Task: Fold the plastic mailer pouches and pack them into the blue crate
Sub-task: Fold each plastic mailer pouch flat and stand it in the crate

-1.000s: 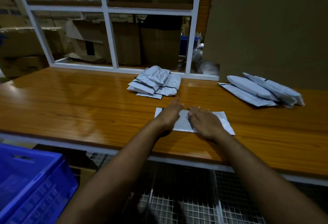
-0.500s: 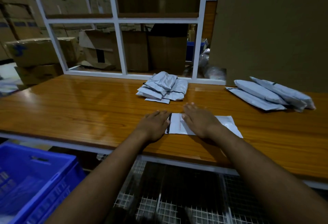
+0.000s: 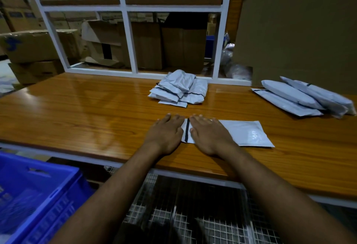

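A flat grey-white mailer pouch lies on the wooden table near its front edge, with a black strip near its left end. My left hand lies flat with straight fingers over the pouch's left edge. My right hand presses flat on the pouch just right of the strip. A heap of folded pouches sits behind my hands. A row of unfolded pouches lies at the far right. The blue crate stands below the table at the lower left.
A white window frame runs along the table's back edge, with cardboard boxes behind it. A tall cardboard sheet stands at the back right. A wire mesh shelf lies under the table.
My left hand has slid left off the pouch's middle to its left edge, uncovering the black strip. My right hand has spread flat beside the strip. The camera has moved closer.
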The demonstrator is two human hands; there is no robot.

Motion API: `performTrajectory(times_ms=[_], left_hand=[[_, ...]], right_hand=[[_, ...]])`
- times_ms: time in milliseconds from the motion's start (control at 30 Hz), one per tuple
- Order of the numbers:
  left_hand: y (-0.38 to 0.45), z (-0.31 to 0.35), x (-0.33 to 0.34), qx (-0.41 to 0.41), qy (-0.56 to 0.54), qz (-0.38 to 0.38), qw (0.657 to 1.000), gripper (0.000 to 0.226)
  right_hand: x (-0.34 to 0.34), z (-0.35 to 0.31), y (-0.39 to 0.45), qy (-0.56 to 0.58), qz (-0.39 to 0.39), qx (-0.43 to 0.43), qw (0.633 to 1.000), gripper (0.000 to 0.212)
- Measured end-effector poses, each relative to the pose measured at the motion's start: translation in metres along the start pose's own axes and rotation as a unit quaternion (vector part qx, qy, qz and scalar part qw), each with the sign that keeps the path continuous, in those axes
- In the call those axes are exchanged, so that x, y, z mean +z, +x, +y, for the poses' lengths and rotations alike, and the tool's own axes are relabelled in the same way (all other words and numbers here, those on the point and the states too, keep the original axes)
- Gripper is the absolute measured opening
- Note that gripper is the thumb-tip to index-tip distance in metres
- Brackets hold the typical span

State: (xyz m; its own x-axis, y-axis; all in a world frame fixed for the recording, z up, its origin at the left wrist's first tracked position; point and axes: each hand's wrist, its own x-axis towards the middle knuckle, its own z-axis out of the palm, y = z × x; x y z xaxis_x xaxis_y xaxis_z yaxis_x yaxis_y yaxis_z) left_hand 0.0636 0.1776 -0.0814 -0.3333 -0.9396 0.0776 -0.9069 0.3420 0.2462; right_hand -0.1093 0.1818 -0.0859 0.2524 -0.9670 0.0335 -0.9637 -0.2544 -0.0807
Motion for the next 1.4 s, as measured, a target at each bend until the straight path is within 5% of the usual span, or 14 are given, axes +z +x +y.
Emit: performTrajectory(times_ms=[400,800,1067,1167,1400], left_hand=[[0.003,0.009,-0.008,-0.021,0.139,-0.089,0.986,0.055],[0.003,0.009,-0.008,-0.025,0.134,-0.101,0.985,0.055],[-0.018,0.009,-0.004,-0.043,-0.047,0.049,0.997,0.056],[-0.024,0.01,-0.005,-0.046,-0.117,0.102,0.987,0.058],[-0.025,0.009,-0.015,-0.045,-0.426,0.031,0.903,0.078]], right_hand=[[-0.009,0.035,-0.027,0.055,0.0,0.062,0.997,0.057],[-0.025,0.134,-0.076,0.046,-0.045,0.159,0.985,0.056],[-0.039,0.137,-0.09,0.167,-0.005,0.148,0.975,0.06],[-0.049,0.134,-0.096,0.229,0.023,0.136,0.964,0.043],[-0.066,0.109,-0.1,0.286,0.131,0.074,0.946,0.064]])
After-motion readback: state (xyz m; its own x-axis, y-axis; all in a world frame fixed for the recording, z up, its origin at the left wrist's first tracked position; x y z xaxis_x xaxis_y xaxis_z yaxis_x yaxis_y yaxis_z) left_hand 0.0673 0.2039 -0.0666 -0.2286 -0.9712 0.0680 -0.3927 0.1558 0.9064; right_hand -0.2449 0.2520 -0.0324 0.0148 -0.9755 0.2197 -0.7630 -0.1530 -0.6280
